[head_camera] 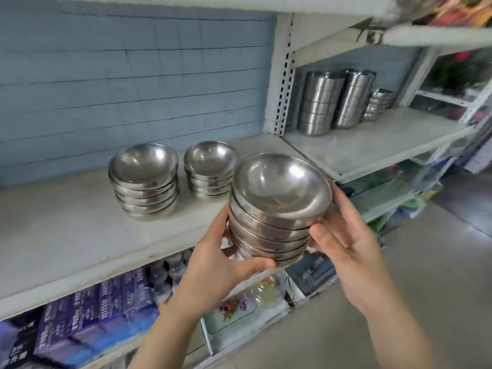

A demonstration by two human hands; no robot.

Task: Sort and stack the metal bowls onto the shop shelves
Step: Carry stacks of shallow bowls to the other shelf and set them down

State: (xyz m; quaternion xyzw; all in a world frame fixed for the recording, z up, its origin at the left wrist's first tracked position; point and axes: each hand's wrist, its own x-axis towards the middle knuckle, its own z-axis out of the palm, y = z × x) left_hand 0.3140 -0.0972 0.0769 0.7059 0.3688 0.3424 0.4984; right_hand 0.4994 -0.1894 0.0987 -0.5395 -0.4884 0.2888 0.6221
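I hold a tilted stack of several metal bowls (277, 206) in the air, just in front of the white shelf's (66, 230) front edge. My left hand (213, 267) grips the stack from below and on its left side. My right hand (343, 235) clasps its right side. On the shelf behind stand two more bowl stacks: a wider stack (145, 182) at the left and a smaller stack (210, 169) to its right, both upright with mouths up.
The neighbouring shelf (372, 145) at the right carries tall upside-down stacks of steel bowls (319, 102). Below my shelf lie purple packets (87, 315) and flowered trays (234, 307). A perforated white upright (279, 75) divides the two shelf bays. Grey floor (412, 288) lies at the right.
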